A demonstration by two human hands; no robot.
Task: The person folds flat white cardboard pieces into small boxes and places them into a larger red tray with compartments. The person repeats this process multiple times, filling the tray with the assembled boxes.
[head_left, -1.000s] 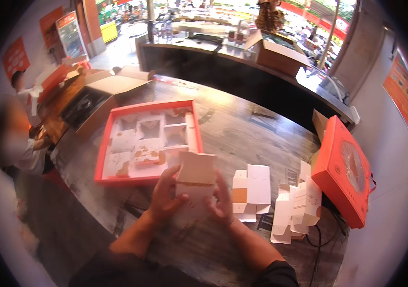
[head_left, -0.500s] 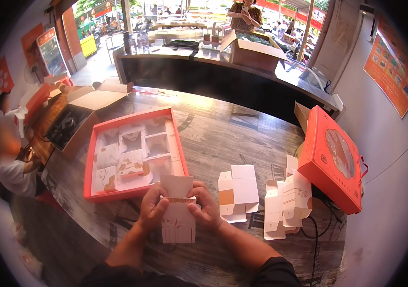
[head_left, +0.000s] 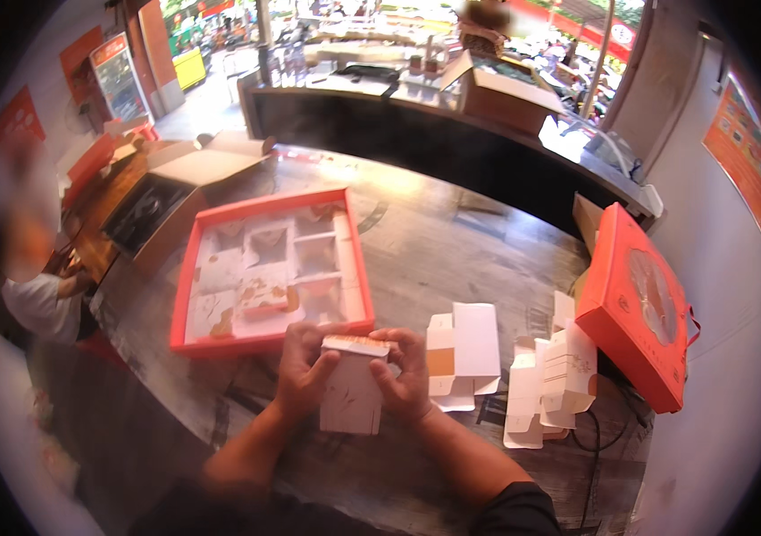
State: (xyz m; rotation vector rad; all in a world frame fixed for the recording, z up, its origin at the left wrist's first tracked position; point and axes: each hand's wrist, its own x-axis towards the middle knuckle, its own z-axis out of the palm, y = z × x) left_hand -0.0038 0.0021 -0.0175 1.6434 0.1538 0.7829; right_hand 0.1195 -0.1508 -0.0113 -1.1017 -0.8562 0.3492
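Between my two hands is a small white carton [head_left: 351, 397] with faint printed decoration, its folded end uppermost. My left hand [head_left: 305, 368] grips its left side, the thumb on the front face. On the opposite side my right hand [head_left: 405, 375] presses it in the same way, fingers curled over the top edge. Just beyond lies a red shallow gift box [head_left: 182, 308] with white dividers and some small printed cartons set in it. To the right of my hands rests a partly unfolded white carton [head_left: 476, 344] with a gold panel.
More flattened white cartons [head_left: 552, 384] lie farther right, beside a red lid [head_left: 635, 304] with a window, leaning tilted. A black cable [head_left: 595, 447] runs near them. At the far left stands an open cardboard box [head_left: 153, 214], with a seated person [head_left: 41, 299] beyond the table edge.
The carton's raised top flap has been folded down, and my fingers now lie over that end. The whole view has shifted, so everything appears a little farther right.
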